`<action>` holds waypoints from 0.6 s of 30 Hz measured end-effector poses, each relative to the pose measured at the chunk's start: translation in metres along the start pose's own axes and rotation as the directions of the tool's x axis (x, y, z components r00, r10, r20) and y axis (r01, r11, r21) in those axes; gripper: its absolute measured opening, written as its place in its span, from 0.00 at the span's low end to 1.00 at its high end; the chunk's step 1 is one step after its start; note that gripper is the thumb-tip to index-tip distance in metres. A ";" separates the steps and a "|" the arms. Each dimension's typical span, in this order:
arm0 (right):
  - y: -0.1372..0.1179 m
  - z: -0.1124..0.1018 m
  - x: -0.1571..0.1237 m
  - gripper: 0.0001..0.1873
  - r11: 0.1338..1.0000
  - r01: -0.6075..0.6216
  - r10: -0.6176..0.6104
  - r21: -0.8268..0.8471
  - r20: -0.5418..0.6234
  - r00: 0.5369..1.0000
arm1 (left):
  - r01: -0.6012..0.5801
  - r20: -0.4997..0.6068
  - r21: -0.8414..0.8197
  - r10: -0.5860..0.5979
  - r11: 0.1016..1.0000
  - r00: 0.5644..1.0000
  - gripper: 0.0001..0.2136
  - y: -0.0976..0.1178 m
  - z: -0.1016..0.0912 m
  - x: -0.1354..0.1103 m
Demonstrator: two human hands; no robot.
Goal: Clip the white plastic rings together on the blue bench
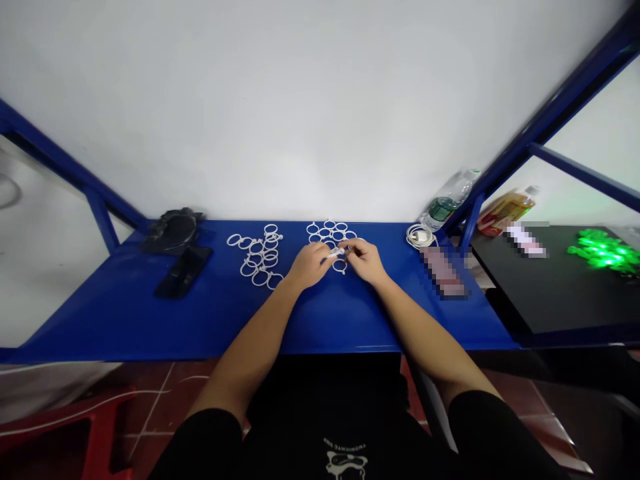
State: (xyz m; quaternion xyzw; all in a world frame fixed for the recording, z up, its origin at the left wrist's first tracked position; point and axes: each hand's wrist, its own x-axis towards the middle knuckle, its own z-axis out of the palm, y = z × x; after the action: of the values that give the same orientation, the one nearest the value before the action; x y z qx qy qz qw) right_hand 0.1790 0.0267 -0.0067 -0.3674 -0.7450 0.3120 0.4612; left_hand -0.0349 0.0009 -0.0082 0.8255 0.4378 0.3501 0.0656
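Observation:
My left hand and my right hand meet over the middle of the blue table. Both have their fingers closed in a pinch around a small white plastic ring. Fingers cover part of it, so its full shape is hidden. Beneath and just beyond the hands lies a cluster of thin white rings, joined side by side, with small nubs on some of them. To the left of my left hand, a loose group of similar white rings lies partly overlapping on the table.
A black round object and a flat black item lie at the left of the blue table. At the right are a coiled white cable with charger, a blurred-out object and a clear bottle. Blue frame bars slant along both sides.

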 end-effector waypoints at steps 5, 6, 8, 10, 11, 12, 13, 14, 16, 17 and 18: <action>0.009 -0.013 0.003 0.14 0.942 0.130 -0.142 -0.309 -0.015 0.990 | 0.361 -0.366 0.128 -0.295 0.924 0.883 0.11 -0.030 -0.027 0.000; 0.010 -0.014 0.004 0.14 0.931 0.139 -0.140 -0.338 0.022 0.990 | 0.445 -0.430 0.134 -0.353 0.885 0.831 0.10 -0.034 -0.033 -0.001; 0.013 -0.014 0.004 0.14 0.915 0.156 -0.124 -0.373 0.109 0.986 | 0.578 -0.528 0.120 -0.441 0.807 0.726 0.07 -0.041 -0.043 -0.004; 0.013 -0.014 0.004 0.16 0.903 0.176 -0.101 -0.392 0.205 0.974 | 0.654 -0.584 0.084 -0.494 0.752 0.644 0.10 -0.044 -0.050 -0.006; 0.012 -0.014 0.003 0.18 0.899 0.185 -0.087 -0.396 0.252 0.964 | 0.672 -0.596 0.066 -0.511 0.738 0.619 0.12 -0.044 -0.052 -0.006; 0.011 -0.014 0.003 0.20 0.897 0.194 -0.075 -0.397 0.297 0.952 | 0.680 -0.601 0.048 -0.523 0.731 0.605 0.15 -0.043 -0.052 -0.006; 0.010 -0.014 0.003 0.22 0.896 0.203 -0.063 -0.395 0.339 0.939 | 0.676 -0.599 0.035 -0.527 0.736 0.604 0.16 -0.042 -0.050 -0.005; 0.009 -0.014 0.003 0.25 0.897 0.212 -0.053 -0.389 0.381 0.923 | 0.659 -0.588 0.028 -0.521 0.751 0.619 0.16 -0.040 -0.047 -0.004; 0.008 -0.015 0.002 0.27 0.901 0.230 -0.037 -0.368 0.462 0.886 | 0.579 -0.533 0.036 -0.474 0.815 0.701 0.13 -0.032 -0.037 -0.001; 0.008 -0.015 0.002 0.27 0.904 0.236 -0.030 -0.358 0.496 0.868 | 0.517 -0.484 0.047 -0.433 0.854 0.760 0.11 -0.028 -0.030 0.000; 0.007 -0.015 0.001 0.26 0.906 0.239 -0.022 -0.350 0.524 0.852 | 0.444 -0.418 0.059 -0.382 0.894 0.825 0.08 -0.022 -0.023 0.000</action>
State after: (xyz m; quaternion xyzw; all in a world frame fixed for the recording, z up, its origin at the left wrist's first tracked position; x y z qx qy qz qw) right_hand 0.1940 0.0334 -0.0066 -0.3062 -0.9115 0.2047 0.1833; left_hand -0.0641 0.0101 -0.0003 0.6255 0.6358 0.4520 -0.0136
